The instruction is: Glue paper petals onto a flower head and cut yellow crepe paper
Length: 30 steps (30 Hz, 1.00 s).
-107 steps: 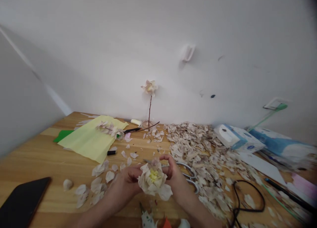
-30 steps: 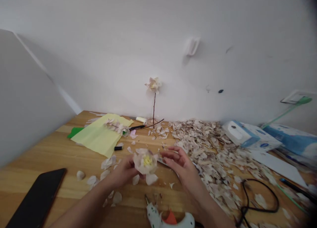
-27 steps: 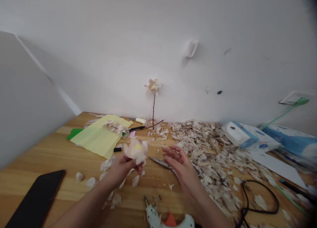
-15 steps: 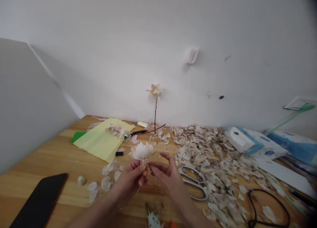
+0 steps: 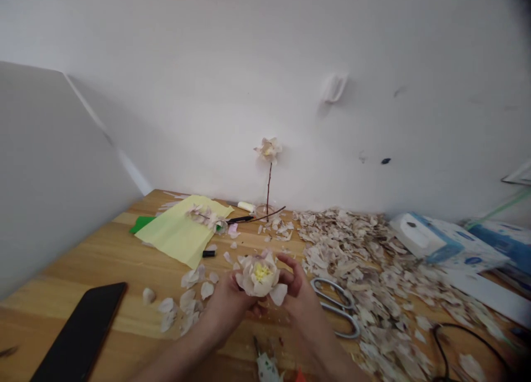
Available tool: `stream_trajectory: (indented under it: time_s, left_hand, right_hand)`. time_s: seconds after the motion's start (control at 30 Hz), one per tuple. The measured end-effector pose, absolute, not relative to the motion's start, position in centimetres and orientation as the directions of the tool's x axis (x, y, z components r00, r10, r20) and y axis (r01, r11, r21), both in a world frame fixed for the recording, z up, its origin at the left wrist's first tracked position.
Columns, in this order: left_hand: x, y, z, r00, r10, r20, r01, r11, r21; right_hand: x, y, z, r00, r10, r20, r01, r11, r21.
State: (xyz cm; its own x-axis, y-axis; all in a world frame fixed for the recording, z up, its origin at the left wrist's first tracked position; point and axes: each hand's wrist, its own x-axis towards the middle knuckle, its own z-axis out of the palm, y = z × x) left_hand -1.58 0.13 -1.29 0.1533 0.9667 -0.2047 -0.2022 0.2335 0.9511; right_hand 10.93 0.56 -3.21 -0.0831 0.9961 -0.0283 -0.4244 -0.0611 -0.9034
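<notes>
A white flower [image 5: 260, 275] with a yellow centre sits between my hands, its face tilted up toward me. My left hand [image 5: 232, 304] is closed around its base from the left; the stem end is hidden by the fingers. On the other side, the bent fingers of my right hand [image 5: 295, 285] close on the outer petals, with the forefinger raised and the thumb mostly hidden behind a petal. Grey-handled scissors [image 5: 352, 321] lie just right of my right hand. Several loose pale petals [image 5: 188, 302] are scattered left of my left hand.
A flower on a twig [image 5: 269, 174] stands by the wall. Yellow paper [image 5: 178, 232] lies under a second flowered twig. A heap of dried petals [image 5: 352, 232], tissue packs [image 5: 450, 243] and a black cable [image 5: 473, 329] fill the right. A dark phone [image 5: 81, 335] lies left.
The flower has turned from a side view to show its yellow centre and sits a little lower. My right hand's fingers have moved from below it to its right-hand petals. The view shifted slightly.
</notes>
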Motion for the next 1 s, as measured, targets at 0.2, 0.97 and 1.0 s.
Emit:
stream_trajectory:
  time_s: [0.2,0.97,1.0]
  left_hand:
    - [-2.2,0.2,-1.2,0.154,0.978,-0.143,-0.103,0.160,0.982]
    - [-2.7,0.7,-1.1,0.249,0.898,-0.362,-0.077,0.391,0.917]
    - [-2.6,0.7,-1.4,0.246,0.897,-0.368,-0.078,0.397,0.915]
  right_hand:
    - [10.5,0.5,-2.9,-0.038,0.995,-0.092,-0.393,-0.099,-0.914]
    - [10.6,0.6,-1.4,-0.176,0.971,-0.164,-0.607,-0.238,-0.758]
    - [10.8,0.6,-0.9,-0.158,0.973,-0.168,-0.612,-0.230,-0.756]
